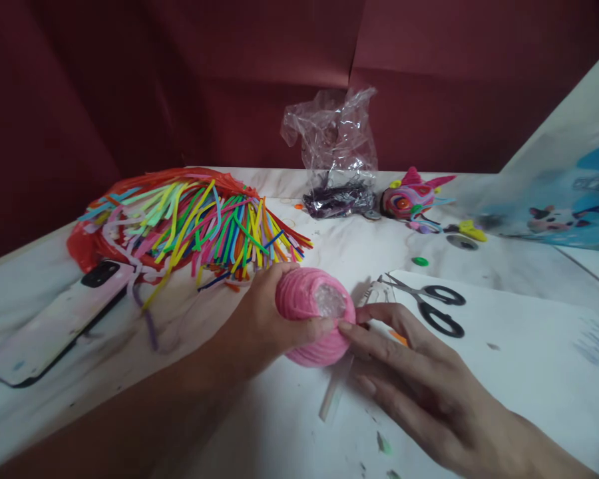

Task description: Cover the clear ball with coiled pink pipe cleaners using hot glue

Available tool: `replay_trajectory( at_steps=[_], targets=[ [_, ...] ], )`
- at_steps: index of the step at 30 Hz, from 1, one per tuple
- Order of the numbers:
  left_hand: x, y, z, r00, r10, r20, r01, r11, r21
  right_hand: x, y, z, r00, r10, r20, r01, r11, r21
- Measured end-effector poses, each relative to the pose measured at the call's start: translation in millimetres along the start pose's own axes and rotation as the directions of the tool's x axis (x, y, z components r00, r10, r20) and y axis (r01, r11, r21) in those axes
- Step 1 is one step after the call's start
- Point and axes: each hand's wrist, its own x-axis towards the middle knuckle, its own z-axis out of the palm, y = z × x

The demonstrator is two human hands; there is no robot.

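Head view, far left first: a phone lies face down on the white table, its far end touching a red bag that spills a heap of coloured pipe cleaners toward the middle. Near centre, the left hand curls around a pink ball wound in pink fuzzy cord, thumb pressed over its near side and fingers behind, so the grip is closed on it just above the table. A clear patch shows on the ball's top. From the right, the right hand lies loosely spread, its fingertips touching the ball's right side by the left thumb. A pale stick lies under that hand. Scissors rest just beyond. Farther back, a crumpled clear plastic bag holds dark strands, beside a multicoloured craft figure.
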Motion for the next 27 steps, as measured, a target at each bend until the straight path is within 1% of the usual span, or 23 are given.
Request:
replay_trajectory(
  at_steps=[2,4,6,7,8,10,11,13,15,16,18,20,21,23,27],
  targets=[
    [0.1,-2.4,2.1,0.999,-0.005,-0.044,0.006,1.0,0.009,-0.6,2.0,0.6,1.0,0.0,-0.014,0.001,1.0,0.029],
    [-0.3,-3.4,3.7,0.999,-0.019,-0.036,0.018,0.999,-0.05,-1.6,4.0,2.0,0.996,0.047,-0.079,-0.038,0.993,0.114],
    [-1.3,-2.6,5.1,1.0,-0.019,-0.02,0.016,0.991,-0.133,-3.2,5.6,3.9,0.969,0.184,-0.167,-0.146,0.965,0.218],
    [-2.2,-1.7,5.9,1.0,-0.011,-0.02,0.007,0.987,-0.164,-4.2,5.9,4.9,0.941,0.28,-0.192,-0.22,0.934,0.281],
    [-3.4,-0.7,6.9,0.999,0.004,-0.033,-0.009,0.983,-0.181,-5.1,5.9,5.9,0.907,0.371,-0.199,-0.287,0.89,0.354],
    [-6.3,0.8,9.6,0.997,0.041,-0.057,-0.051,0.981,-0.185,-6.8,4.6,7.1,0.841,0.52,-0.151,-0.383,0.768,0.513],
    [-8.1,0.7,11.3,0.996,0.062,-0.067,-0.073,0.981,-0.181,-7.4,3.3,7.2,0.812,0.572,-0.113,-0.411,0.699,0.586],
    [-11.4,-1.2,15.1,0.991,0.107,-0.079,-0.119,0.979,-0.166,-7.8,-0.1,6.2,0.778,0.628,-0.021,-0.454,0.584,0.673],
    [-14.1,-5.4,19.0,0.98,0.163,-0.115,-0.178,0.975,-0.136,-6.4,-4.1,4.2,0.761,0.645,0.068,-0.487,0.5,0.716],
    [-15.2,-7.8,20.9,0.974,0.184,-0.129,-0.2,0.973,-0.119,-5.1,-6.1,3.1,0.766,0.634,0.104,-0.486,0.466,0.739],
    [-17.1,-11.8,24.0,0.954,0.259,-0.148,-0.274,0.958,-0.087,-1.6,-9.3,1.9,0.8,0.577,0.164,-0.455,0.406,0.792],
    [-18.7,-13.6,26.4,0.945,0.286,-0.159,-0.296,0.955,-0.039,1.5,-10.8,2.0,0.83,0.522,0.195,-0.42,0.357,0.834],
    [-19.6,-13.4,27.4,0.946,0.285,-0.157,-0.292,0.956,-0.023,2.5,-10.8,2.5,0.835,0.509,0.207,-0.414,0.334,0.847],
    [-21.5,-11.2,29.0,0.943,0.293,-0.157,-0.298,0.954,-0.013,3.0,-9.8,4.0,0.837,0.501,0.22,-0.411,0.31,0.857],
    [-24.9,-4.9,31.3,0.934,0.304,-0.189,-0.312,0.95,-0.013,1.7,-6.9,6.5,0.838,0.495,0.231,-0.413,0.298,0.86]
  ],
)
